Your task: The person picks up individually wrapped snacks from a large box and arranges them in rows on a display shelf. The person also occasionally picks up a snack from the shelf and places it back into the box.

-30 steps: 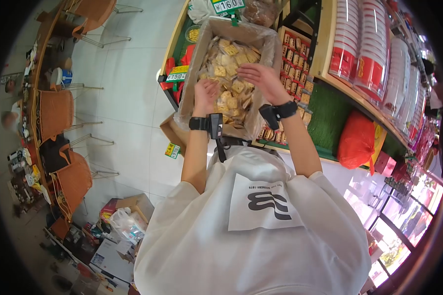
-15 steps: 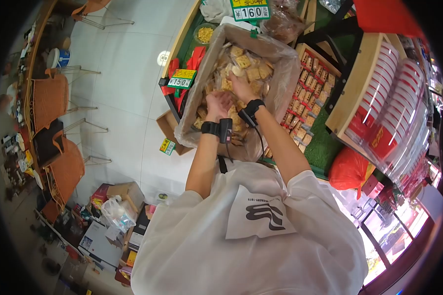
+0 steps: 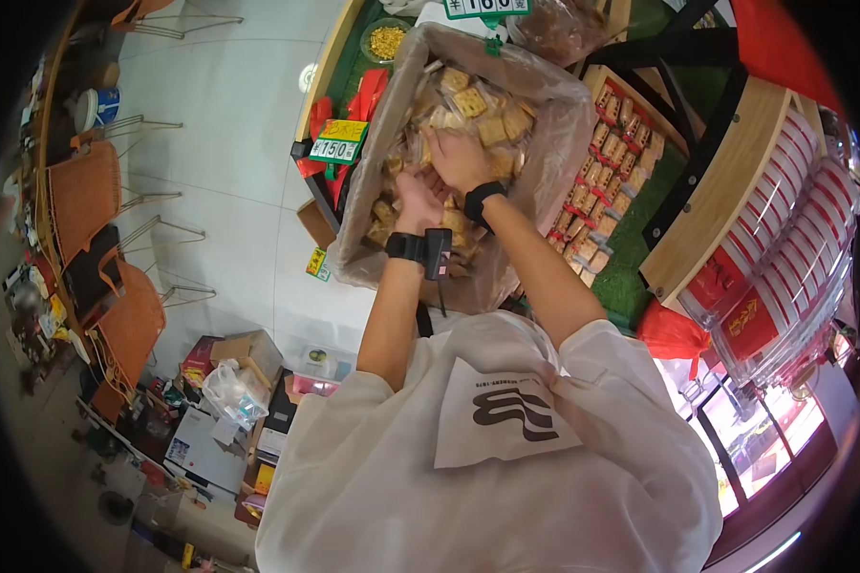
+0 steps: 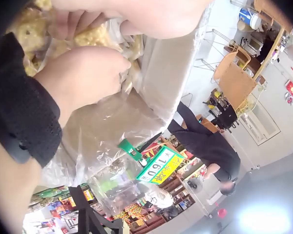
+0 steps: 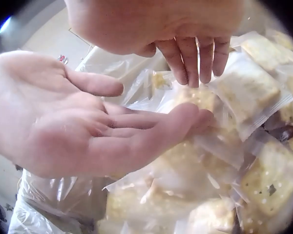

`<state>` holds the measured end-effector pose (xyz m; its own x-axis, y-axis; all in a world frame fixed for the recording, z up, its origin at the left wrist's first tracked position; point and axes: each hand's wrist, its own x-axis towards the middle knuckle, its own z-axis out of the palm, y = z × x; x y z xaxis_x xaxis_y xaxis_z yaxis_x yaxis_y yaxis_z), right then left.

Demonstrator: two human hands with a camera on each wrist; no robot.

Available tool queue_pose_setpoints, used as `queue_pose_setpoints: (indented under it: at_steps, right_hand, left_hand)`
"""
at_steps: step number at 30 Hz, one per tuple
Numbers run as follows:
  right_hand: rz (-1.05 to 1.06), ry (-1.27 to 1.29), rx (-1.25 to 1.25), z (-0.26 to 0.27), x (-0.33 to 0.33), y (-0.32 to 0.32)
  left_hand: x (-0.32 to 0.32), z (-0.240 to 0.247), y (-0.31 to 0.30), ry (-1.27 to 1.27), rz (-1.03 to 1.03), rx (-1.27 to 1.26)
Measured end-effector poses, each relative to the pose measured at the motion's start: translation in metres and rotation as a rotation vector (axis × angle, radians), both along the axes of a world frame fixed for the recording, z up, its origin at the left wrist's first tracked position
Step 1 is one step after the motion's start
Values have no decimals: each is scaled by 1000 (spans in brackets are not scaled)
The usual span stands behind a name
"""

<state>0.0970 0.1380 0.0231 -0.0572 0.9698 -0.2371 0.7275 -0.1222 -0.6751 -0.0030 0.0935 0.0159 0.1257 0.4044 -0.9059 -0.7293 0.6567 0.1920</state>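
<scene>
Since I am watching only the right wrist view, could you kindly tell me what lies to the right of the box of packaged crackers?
Observer: In the head view, rows of small snacks with red between them lie right of the box.
Operator: Thank you; does the box carry a price?
Observer: Yes, a tag reading 160 is clipped at its far rim.
Operator: And is anything worn behind the left hand?
Observer: Yes, a black strap circles that wrist.

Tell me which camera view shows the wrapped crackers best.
The right wrist view: the wrapped crackers appear large and close, with a packet's crimped edge visible. The head view shows the pile small inside the plastic-lined box, partly hidden; the left wrist view catches only a few at its upper left.
</scene>
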Motion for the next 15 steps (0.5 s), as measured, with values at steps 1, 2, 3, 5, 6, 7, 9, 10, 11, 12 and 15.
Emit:
queue_pose_setpoints:
  at_steps: [1,2,3,5,6,7,9,10,11,12,15]
  right_hand:
    - [27,-45,25,-5,-2,-2]
    - [51,-89,54,-8,-3,-2]
    - [16,-78,47,-12,-3,-3]
    - [-55,-57,32,-18,-4,-8]
    - [-51,-54,4,-15,-2,-7]
    - [-46,-52,-26,-12,2,-8]
    - [-53,-21,-82,-1,5,-11]
    - [-65,6,-106,8,7,-13]
    - [-78,32,-128,16,9,-16]
    - [-95,41,-103,17,11,-19]
    - [-152,82,-31,26,11,-33]
  left_hand:
    - [0,3,0,10,-6,0]
    - [1,8,2,20,-15,6]
    - [0,7,2,-2,-12,-7]
    - [-1,6,0,-47,-8,-33]
    - [-2,6,-3,-33,-14,-41]
    - [-3,5,-7,-18,-19,-50]
    - [-5,10,-15,-1,-29,-50]
    - [-7,16,-19,0,-33,-38]
    - [-9,21,-21,0,-40,-26]
    - [-11,20,-24,-10,-54,-5]
    - [-20,23,-32,-33,-98,45]
